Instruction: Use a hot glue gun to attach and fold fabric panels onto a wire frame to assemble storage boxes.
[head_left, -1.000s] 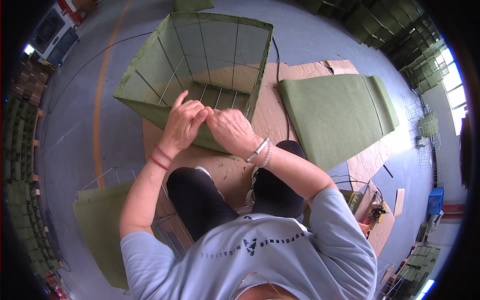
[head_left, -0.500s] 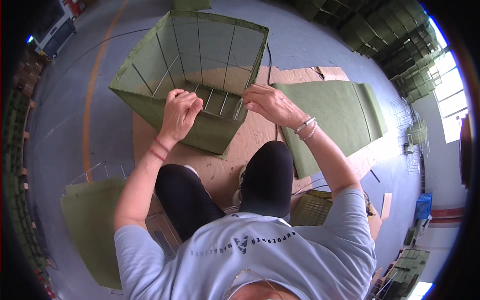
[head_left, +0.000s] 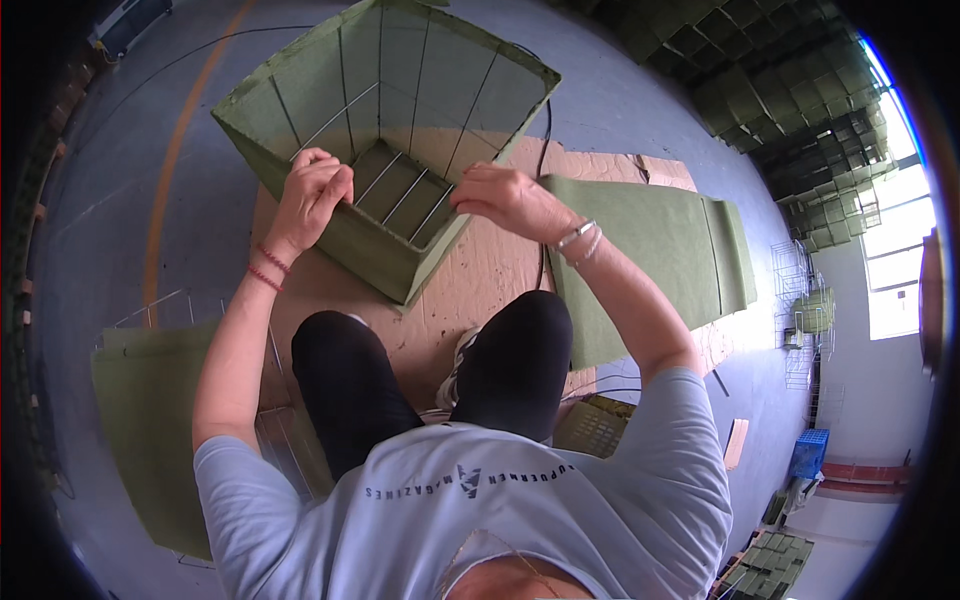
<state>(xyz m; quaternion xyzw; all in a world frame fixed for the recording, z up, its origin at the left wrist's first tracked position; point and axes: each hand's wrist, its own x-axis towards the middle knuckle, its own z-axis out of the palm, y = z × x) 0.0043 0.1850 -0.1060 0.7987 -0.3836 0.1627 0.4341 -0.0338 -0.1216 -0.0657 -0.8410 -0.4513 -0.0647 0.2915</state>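
Observation:
In front of my knees is a large, open-topped bin of green fabric (head_left: 370,268) over a wire frame (head_left: 400,205); one of its corners points toward me. Thin wires run along its inner walls, and several short rods show low inside. My left hand (head_left: 312,198) is closed on the bin's near-left rim, fingers curled over the edge. On the near-right rim my right hand (head_left: 510,200) pinches the fabric edge; its fingertips are partly hidden.
Brown cardboard (head_left: 460,275) lies beneath the bin. A green fabric sheet (head_left: 640,255) is spread to the right, more green fabric (head_left: 150,430) to the left. Behind my right knee sits a perforated basket (head_left: 593,428). A black cable (head_left: 547,150) crosses the floor. Stacked green bins (head_left: 790,90) stand far right.
The bin has turned, its near corner shifting left and its far side rising in view. Both hands have moved left along with it, still at the rim.

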